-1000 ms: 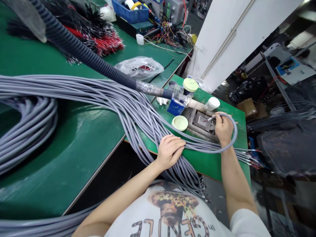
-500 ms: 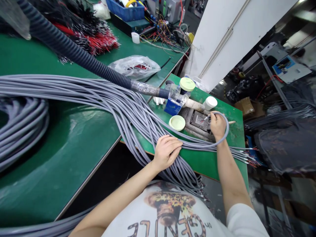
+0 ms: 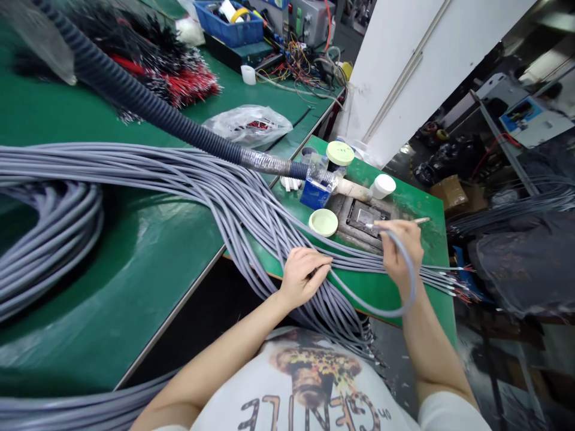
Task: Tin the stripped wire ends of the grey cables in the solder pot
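A thick bundle of grey cables [image 3: 179, 173] runs from the left across to the small green table. On it rests my left hand [image 3: 303, 275], its fingers curled round some of the cables. My right hand [image 3: 402, 248] pinches one grey cable [image 3: 406, 269] near its stripped end, which points left at the dark metal pot [image 3: 363, 216]. From my right hand this cable loops down and back towards my left hand. Several stripped cable ends [image 3: 462, 290] lie at the table's right edge, beyond my right wrist.
A ribbed hose [image 3: 179, 123] slants over the cables to a blue box [image 3: 315, 193]. Near the pot are a pale green dish [image 3: 323, 222], a lidded jar [image 3: 340, 153] and a white cup [image 3: 383, 186]. A plastic bag [image 3: 249, 124] lies further back.
My right hand has turned and shifted slightly right, and the cable's loop now hangs lower, apart from the bundle. My left hand has barely moved.
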The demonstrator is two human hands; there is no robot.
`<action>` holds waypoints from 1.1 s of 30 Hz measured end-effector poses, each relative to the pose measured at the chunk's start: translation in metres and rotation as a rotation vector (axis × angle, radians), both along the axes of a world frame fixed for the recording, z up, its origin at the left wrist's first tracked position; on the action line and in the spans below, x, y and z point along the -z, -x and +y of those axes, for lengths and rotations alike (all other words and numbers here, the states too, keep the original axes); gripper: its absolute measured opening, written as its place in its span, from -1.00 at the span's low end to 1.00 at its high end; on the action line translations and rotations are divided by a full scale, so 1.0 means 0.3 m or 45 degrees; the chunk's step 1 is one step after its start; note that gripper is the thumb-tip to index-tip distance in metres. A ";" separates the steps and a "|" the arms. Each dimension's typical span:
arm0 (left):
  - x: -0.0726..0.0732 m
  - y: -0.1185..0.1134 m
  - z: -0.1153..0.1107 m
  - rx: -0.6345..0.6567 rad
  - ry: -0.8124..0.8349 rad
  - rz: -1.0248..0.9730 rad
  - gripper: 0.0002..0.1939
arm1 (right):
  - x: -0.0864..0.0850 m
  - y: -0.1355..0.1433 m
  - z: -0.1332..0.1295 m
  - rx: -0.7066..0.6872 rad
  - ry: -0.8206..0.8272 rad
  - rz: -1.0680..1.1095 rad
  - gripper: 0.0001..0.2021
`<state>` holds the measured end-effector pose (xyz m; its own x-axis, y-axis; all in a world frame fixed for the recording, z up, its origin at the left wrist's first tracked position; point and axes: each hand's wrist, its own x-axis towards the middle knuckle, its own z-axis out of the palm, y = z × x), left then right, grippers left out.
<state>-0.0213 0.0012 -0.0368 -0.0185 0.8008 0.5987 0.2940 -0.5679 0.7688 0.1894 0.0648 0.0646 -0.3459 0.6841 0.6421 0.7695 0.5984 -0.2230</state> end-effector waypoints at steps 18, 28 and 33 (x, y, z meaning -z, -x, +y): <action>-0.104 0.024 -0.086 0.698 0.865 -0.615 -0.58 | 0.018 0.104 -0.336 -0.791 0.023 -0.542 -0.73; -0.099 0.022 -0.088 0.757 0.621 -0.517 -0.61 | 0.015 0.094 -0.357 -0.719 0.032 -0.444 -0.74; -0.096 0.017 -0.090 0.770 0.581 -0.516 -0.66 | 0.016 0.102 -0.356 -0.712 0.062 -0.364 -0.73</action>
<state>-0.0265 -0.0259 -0.0079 0.3466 0.9027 0.2550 -0.3062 -0.1481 0.9404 0.1589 -0.0421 0.0597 -0.8130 0.3762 0.4444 0.3764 0.9219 -0.0918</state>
